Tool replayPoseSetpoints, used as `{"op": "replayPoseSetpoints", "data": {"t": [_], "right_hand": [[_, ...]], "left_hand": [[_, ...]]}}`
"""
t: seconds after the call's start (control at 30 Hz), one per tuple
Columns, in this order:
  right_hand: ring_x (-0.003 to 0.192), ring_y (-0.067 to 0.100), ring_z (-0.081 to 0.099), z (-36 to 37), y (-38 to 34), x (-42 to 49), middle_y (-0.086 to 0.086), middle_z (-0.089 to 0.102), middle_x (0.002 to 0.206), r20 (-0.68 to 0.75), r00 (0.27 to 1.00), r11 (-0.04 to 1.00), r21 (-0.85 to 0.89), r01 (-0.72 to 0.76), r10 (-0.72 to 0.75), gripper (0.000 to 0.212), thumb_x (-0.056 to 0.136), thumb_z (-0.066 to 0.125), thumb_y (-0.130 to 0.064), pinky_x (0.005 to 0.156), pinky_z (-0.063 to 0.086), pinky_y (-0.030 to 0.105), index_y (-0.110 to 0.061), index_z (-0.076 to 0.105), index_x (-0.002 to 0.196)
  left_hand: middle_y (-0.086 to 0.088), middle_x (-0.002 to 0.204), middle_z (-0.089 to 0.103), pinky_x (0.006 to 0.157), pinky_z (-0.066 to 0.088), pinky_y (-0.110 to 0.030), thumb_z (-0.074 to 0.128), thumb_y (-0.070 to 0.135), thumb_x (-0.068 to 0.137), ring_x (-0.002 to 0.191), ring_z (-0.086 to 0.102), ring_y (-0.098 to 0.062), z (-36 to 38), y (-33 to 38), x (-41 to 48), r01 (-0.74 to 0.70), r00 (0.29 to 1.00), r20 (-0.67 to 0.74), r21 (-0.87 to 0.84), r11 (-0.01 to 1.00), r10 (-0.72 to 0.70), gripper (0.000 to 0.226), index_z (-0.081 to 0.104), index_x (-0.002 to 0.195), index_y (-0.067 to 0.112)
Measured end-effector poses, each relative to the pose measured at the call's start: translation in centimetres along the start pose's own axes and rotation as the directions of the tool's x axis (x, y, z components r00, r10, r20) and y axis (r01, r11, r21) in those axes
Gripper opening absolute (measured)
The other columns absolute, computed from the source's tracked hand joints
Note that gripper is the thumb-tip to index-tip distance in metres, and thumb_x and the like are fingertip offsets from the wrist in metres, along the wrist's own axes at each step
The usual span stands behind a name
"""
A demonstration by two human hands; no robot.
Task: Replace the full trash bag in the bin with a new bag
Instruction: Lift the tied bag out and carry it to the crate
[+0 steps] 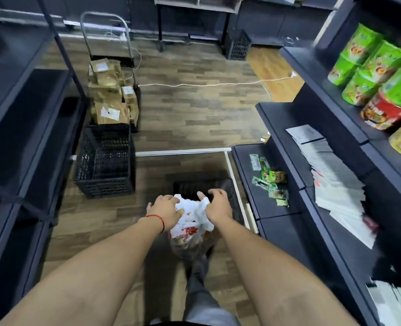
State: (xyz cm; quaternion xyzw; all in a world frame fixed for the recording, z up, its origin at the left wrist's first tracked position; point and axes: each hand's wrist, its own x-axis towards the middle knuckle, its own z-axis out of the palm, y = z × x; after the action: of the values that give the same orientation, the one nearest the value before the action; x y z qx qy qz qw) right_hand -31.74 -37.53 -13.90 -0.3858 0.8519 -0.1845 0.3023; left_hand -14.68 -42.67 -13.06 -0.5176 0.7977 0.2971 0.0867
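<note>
Between our fingers, bunched plastic: left hand [165, 211] and right hand [217, 207] both pinch the top of the white bag [190, 228], fingers curled tight. Bag hangs just before the black bin [227, 184]. Crate [105, 161] left, shelf [277, 184] right.

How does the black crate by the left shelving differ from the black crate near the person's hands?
The left crate stands clear on the floor in full view, apparently with another crate nested inside; the crate by the hands is partly hidden behind the white bag and looks lower. Both are black open-mesh plastic.
</note>
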Motion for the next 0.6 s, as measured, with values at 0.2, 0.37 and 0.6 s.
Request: {"op": "replayPoseSetpoints", "data": {"t": [0.2, 0.37, 0.6], "right_hand": [[0.124, 0.027, 0.049, -0.7, -1.3, 8.9, -0.003, 0.037, 0.148, 0.098, 0.993, 0.995, -0.065, 0.072, -0.066, 0.038, 0.097, 0.044, -0.032, 0.106, 0.038, 0.043, -0.017, 0.052, 0.131], [0.120, 0.026, 0.052, -0.4, -0.9, 15.8, 0.000, 0.041, 0.144, 0.162, 0.979, 0.980, -0.135, 0.146, -0.124, 0.033, 0.096, 0.043, -0.022, 0.099, 0.042, 0.038, -0.019, 0.055, 0.127], [0.127, 0.025, 0.044, 3.5, 1.6, 23.9, 0.001, 0.047, 0.142, 0.252, 0.959, 0.974, -0.154, 0.168, -0.126, 0.038, 0.099, 0.044, -0.036, 0.103, 0.040, 0.034, -0.018, 0.057, 0.129]], "left_hand": [[0.004, 0.149, 0.035, 0.114, 0.023, -0.052, 0.044, 0.040, 0.093, 0.139, 0.026, -0.018, -1.5, 1.7, 7.6, 0.096, 0.995, -0.009, -0.056, 0.994, -0.096, 0.042, 0.048, 0.132, 0.026], [0.004, 0.150, 0.034, 0.114, 0.024, -0.049, 0.045, 0.042, 0.093, 0.140, 0.025, -0.019, -1.7, 2.6, 13.6, 0.149, 0.989, -0.003, -0.088, 0.985, -0.150, 0.046, 0.045, 0.136, 0.029], [0.006, 0.148, 0.035, 0.113, 0.024, -0.055, 0.043, 0.046, 0.093, 0.139, 0.025, -0.017, 2.4, 0.8, 22.4, 0.205, 0.978, 0.050, -0.135, 0.969, -0.200, 0.043, 0.048, 0.131, 0.027]]}}
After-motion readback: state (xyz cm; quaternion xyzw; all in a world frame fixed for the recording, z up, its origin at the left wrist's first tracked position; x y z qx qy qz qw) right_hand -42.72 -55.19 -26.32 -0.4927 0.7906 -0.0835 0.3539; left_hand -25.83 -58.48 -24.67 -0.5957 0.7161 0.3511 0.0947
